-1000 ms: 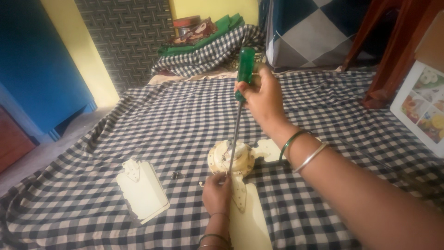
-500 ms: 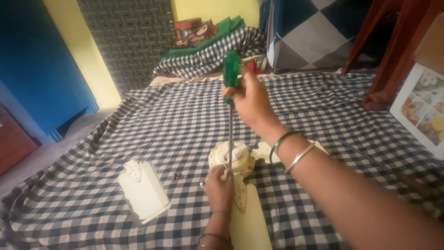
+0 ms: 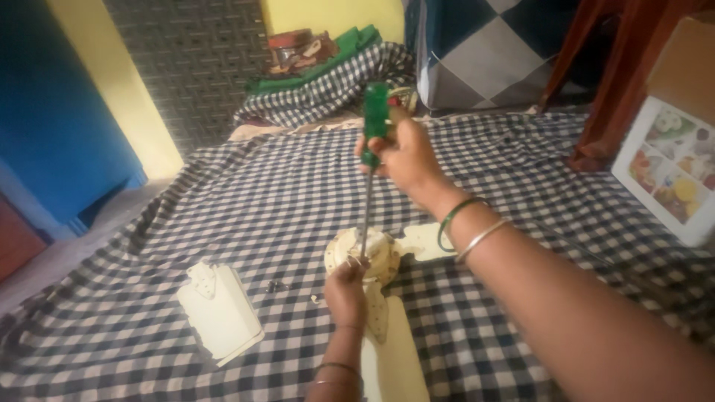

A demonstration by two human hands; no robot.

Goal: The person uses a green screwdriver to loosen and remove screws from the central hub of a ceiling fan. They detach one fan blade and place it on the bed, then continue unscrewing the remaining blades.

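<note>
Centrally on the black-and-white checked cloth [image 3: 246, 193] sits a cream-coloured round plastic fan hub [image 3: 363, 254] with flat cream blades; one attached blade [image 3: 391, 346] runs toward the near edge, and another shows just to the right. The right hand [image 3: 402, 158] is wrapped closed around the translucent green handle of a long steel-shafted screwdriver [image 3: 370, 160], held nearly upright with its tip down on the hub. The left hand [image 3: 346, 292] rests at the hub's near rim, fingers pinched in around the shaft's lower end and the hub; exactly what they press is hidden. A loose cream blade [image 3: 218, 316] lies to the left, well apart, with small dark screws [image 3: 273, 286] between it and the hub. The hub looks light and stiff, somewhat brittle plastic, likely to slide on the cloth, so bracing its rim seems wise. The long screwdriver probably wobbles unless steadied low.
</note>
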